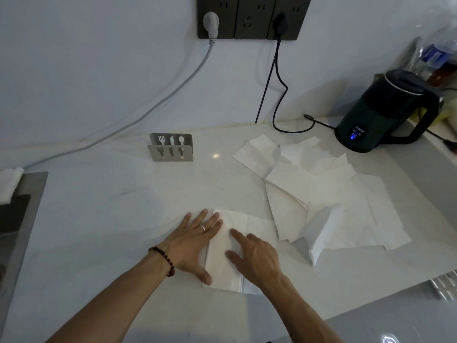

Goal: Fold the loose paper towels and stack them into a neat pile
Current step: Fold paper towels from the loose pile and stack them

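A white paper towel (pixel 223 256) lies folded on the pale counter (pixel 111 206) near the front edge, a second layer showing along its right side. My left hand (pixel 195 241) lies flat with straight fingers against the towel's left edge, thumb on its lower corner. My right hand (pixel 254 256) presses on the towel's right half with the index finger stretched out. Several loose, unfolded paper towels (pixel 321 191) lie spread in an overlapping heap to the right, one of them partly standing up (pixel 321 231).
A metal napkin holder (pixel 171 147) with cutlery cut-outs stands at the back centre. A black electric kettle (pixel 385 112) sits back right, its cord running to wall sockets (pixel 252 17). A grey cable (pixel 158 105) trails left. A dark sink edge (pixel 22 219) is at left.
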{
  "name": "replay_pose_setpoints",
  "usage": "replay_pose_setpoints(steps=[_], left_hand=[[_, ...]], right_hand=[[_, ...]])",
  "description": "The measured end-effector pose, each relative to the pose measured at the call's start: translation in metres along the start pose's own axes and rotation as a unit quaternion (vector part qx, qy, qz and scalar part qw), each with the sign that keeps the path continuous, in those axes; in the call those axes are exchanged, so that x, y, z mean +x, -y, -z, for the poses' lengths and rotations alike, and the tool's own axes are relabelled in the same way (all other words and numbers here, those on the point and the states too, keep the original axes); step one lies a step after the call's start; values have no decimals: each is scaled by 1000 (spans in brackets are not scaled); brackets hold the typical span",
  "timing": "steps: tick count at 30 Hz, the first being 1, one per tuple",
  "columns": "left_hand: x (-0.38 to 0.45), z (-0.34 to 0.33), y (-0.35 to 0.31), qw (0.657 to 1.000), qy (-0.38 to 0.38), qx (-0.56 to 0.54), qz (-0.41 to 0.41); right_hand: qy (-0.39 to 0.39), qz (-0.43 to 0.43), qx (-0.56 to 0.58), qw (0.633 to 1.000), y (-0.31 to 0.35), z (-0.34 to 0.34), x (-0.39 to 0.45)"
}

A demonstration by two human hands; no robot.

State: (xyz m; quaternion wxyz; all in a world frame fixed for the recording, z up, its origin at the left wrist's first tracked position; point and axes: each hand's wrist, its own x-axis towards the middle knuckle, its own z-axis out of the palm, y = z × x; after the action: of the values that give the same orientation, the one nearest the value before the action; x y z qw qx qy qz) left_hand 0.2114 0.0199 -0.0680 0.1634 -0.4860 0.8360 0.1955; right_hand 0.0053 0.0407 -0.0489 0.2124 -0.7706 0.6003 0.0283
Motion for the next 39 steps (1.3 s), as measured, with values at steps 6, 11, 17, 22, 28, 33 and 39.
replay_pose_setpoints(steps=[6,11,17,22,28,33,39], left_hand=[[-3,-3,-6,1000,-2,6,6],[1,18,-24,997,-76,-26,0],[25,27,-73,989,-133,-37,-46],[37,29,-99,990,-114,-64,-47],[43,41,-122,973,-169,-147,-57],[48,58,-139,953,-222,-191,-81],[47,65,-144,889,-360,-275,-70]], right_hand=[[51,-5,-40,998,-16,-1,-2],[-155,15,-26,988,-32,3,-13],[-221,-73,-128,964,-82,21,-38],[-166,-212,-83,959,-115,31,-45],[-228,-244,301,893,-118,58,-46],[-205,-206,473,832,-93,92,-38],[-150,-167,597,770,-76,111,-26]])
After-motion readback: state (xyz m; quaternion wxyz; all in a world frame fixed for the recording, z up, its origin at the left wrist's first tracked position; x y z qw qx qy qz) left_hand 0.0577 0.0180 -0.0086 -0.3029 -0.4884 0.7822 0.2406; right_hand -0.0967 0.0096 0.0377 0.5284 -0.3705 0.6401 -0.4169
